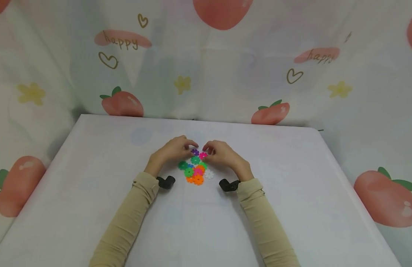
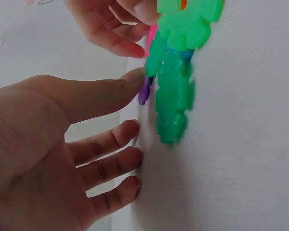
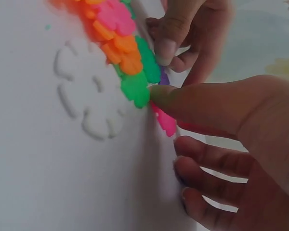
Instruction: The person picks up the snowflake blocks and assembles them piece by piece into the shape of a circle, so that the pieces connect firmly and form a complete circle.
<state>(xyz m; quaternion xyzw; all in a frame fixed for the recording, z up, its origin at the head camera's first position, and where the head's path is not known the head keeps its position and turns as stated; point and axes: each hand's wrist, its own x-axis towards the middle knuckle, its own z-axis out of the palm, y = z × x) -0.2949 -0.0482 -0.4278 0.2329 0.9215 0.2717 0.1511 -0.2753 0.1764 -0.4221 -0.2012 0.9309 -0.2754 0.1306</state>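
Note:
A pile of coloured flower-shaped plastic discs [image 1: 198, 180] lies on the white table. At its far side, my left hand [image 1: 176, 147] has its thumb [image 2: 130, 79] and index finger around the edge of a purple disc [image 1: 195, 152]. Opposite, my right hand [image 1: 222, 154] holds thumb [image 3: 166, 98] and index finger at a pink disc [image 1: 203, 155]. The thumb covers part of that disc. The other fingers of both hands curve loosely behind. Just below sits a teal-green disc [image 1: 195, 160], with a dark green disc [image 2: 173, 98] at the left.
A white disc [image 3: 94, 91] lies at the pile's right side. Orange discs [image 3: 123, 53] and a light green disc [image 2: 190, 21] overlap in the pile. The white tabletop [image 1: 199, 230] reaches back to a fruit-printed curtain [image 1: 222, 74]. Black wrist cameras [image 1: 166, 182] hang under both wrists.

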